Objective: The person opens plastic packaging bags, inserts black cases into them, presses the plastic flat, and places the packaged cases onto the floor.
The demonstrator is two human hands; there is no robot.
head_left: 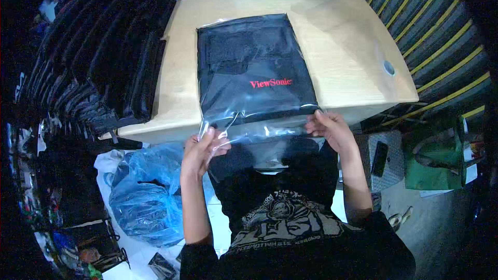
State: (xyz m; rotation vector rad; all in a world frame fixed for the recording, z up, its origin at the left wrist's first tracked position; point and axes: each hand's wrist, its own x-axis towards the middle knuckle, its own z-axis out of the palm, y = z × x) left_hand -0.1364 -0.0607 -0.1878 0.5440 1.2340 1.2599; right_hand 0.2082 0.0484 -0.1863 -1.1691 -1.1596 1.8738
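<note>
A black bag (244, 62) with red "ViewSonic" lettering lies flat on the light wooden table (353, 46), inside a clear plastic sleeve (264, 134). The sleeve's loose end hangs past the bag toward my body, over the table's near edge. My left hand (205, 149) grips the left corner of this loose end, thumb up and fingers curled. At the right corner, my right hand (330, 128) pinches the plastic between thumb and fingers, just below the bag's lower right corner.
Black bags (104, 57) are stacked at the left of the table. A blue plastic bag (148, 197) sits on the floor at lower left. To the right are a phone (379, 158) on a grey seat, a green bag (436, 155) and yellow-striped dark material (430, 31).
</note>
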